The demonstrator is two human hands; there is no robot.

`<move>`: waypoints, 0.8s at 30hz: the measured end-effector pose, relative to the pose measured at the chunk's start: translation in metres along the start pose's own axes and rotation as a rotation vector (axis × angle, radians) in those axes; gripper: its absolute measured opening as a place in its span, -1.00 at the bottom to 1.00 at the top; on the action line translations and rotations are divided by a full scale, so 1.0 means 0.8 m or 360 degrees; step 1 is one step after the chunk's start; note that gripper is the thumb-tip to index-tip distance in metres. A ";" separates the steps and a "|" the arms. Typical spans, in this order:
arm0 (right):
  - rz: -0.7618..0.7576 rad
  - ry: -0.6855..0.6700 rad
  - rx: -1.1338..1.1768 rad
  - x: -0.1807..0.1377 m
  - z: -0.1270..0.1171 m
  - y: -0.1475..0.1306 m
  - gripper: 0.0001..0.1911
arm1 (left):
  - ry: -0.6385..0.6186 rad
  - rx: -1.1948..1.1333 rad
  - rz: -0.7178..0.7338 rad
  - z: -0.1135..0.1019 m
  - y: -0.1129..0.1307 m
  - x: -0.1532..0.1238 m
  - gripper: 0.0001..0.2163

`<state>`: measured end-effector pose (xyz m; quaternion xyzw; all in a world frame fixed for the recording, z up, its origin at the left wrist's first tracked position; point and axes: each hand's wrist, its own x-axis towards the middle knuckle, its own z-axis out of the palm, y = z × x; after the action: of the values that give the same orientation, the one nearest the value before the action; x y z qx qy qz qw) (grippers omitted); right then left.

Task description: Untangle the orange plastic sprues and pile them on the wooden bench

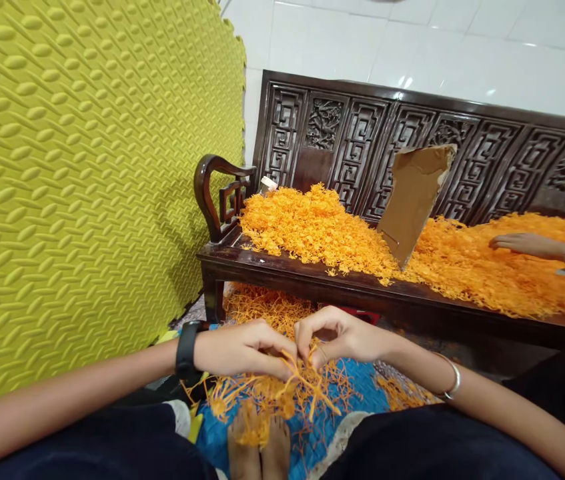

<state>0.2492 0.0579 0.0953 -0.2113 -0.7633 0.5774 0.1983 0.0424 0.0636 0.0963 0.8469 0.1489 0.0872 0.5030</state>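
Both of our hands are meeting just above our lap. Our left hand (pixel 242 347) is curling its fingers in and pinching a small bunch of orange strands (pixel 302 381) between thumb and fingertips. Our right hand (pixel 337 337) is pinching the same bunch from the other side, the knuckles almost touching. Neither palm is opening, and the strands are hanging from the pinch in a loose fan. A black watch (pixel 185 348) is sitting on the left wrist and a thin bangle (pixel 453 383) on the right.

Right under the hands, a tangle (pixel 257 400) of more strands is lying on the blue cloth (pixel 362 393) across our knees, reaching down to our bare feet (pixel 259 450). Judging by this, we are handling only a pinch at a time, and a great deal is lying untouched.

More strands are spilling on the floor under the bench (pixel 312 275). On its seat one big orange heap (pixel 312 227) is piling up by the armrest and a second heap (pixel 462 267) is spreading to the right, with a leaning piece of cardboard (pixel 412 200) parting them. Which heap is finished we cannot tell.

Another person's hand (pixel 522 245) is resting on that second heap. A yellow foam mat (pixel 87 167) is standing at our left.
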 end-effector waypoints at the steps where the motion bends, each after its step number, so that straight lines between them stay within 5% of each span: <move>1: 0.0007 -0.0074 -0.0058 -0.004 -0.003 -0.001 -0.82 | -0.0065 0.0060 -0.0002 -0.002 -0.004 -0.004 -0.80; 4: 0.0035 -0.0095 -0.0251 -0.027 -0.021 -0.010 -0.87 | -0.0148 0.0162 -0.0048 -0.013 -0.018 -0.020 -0.78; 7: -0.0148 0.0561 -0.0539 -0.060 -0.039 -0.025 -0.93 | 0.0133 0.0082 -0.0129 -0.024 -0.028 -0.032 -0.78; 10: -0.0656 0.1534 -0.0922 -0.079 -0.049 -0.049 -0.91 | 0.0499 -0.0129 -0.0123 -0.028 -0.031 -0.028 -0.77; 12: -0.1043 0.1978 -0.1270 -0.079 -0.054 -0.068 -0.84 | 0.0688 -0.0241 -0.0047 -0.026 -0.032 -0.018 -0.78; 17: -0.1902 0.2341 -0.2206 -0.050 -0.101 -0.089 -0.75 | 0.0845 -0.0480 0.0031 -0.014 -0.034 0.005 -0.84; 19: -0.1619 0.2308 -0.2399 -0.035 -0.130 -0.074 -0.74 | 0.0866 -0.0532 0.0035 -0.009 -0.032 0.010 -0.85; 22: -0.0362 0.1885 -0.2321 -0.013 -0.161 -0.035 -0.55 | 0.0951 -0.0551 0.0067 -0.007 -0.025 0.014 -0.87; 24: 0.0213 0.1487 -0.2107 -0.002 -0.164 -0.013 -0.40 | 0.1043 -0.0593 0.0092 -0.007 -0.018 0.015 -0.87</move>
<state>0.3214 0.1590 0.1388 -0.5492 -0.7706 -0.1311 0.2954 0.0498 0.0788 0.0867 0.6718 0.2595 0.3934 0.5715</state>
